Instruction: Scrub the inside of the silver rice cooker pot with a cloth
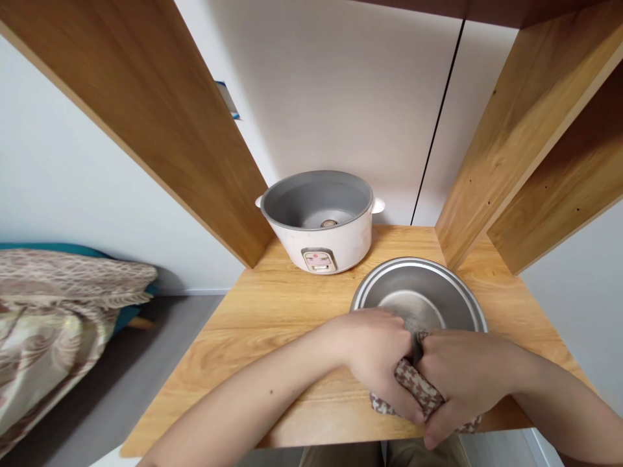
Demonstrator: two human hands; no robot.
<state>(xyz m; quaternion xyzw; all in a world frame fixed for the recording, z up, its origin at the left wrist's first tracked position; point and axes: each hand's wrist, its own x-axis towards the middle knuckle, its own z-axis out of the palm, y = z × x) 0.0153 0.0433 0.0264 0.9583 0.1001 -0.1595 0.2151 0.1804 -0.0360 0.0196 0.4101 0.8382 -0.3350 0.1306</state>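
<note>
Both my hands are clenched round a brown-and-white patterned cloth (417,389) at the near rim of a metal inner pot (428,285) that stands on the wooden shelf. My left hand (377,353) grips the cloth from the left, fingers curled. My right hand (462,383) grips it from the right, thumb underneath. The cloth is pressed against the pot's near side. Behind, at the back of the shelf, stands a white rice cooker body (322,220), open, with a grey inside.
The wooden shelf top (263,311) has wooden side panels left (160,117) and right (525,130) and a white wall behind. A bed with a patterned blanket (53,324) lies at the far left, over a grey floor.
</note>
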